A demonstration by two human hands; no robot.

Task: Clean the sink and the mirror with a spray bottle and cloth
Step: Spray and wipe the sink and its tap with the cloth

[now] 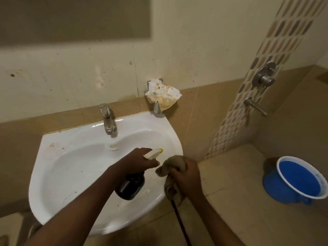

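Seemingly, fingers [152, 163] encircle spray bottle [131, 183].

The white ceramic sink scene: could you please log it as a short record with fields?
left hand: left hand grips dark spray bottle with cream trigger head, held over the basin
right hand: right hand grips bunched tan cloth
sink: white ceramic sink, specks on rim
tap: chrome tap at back
floor: blue plastic bucket
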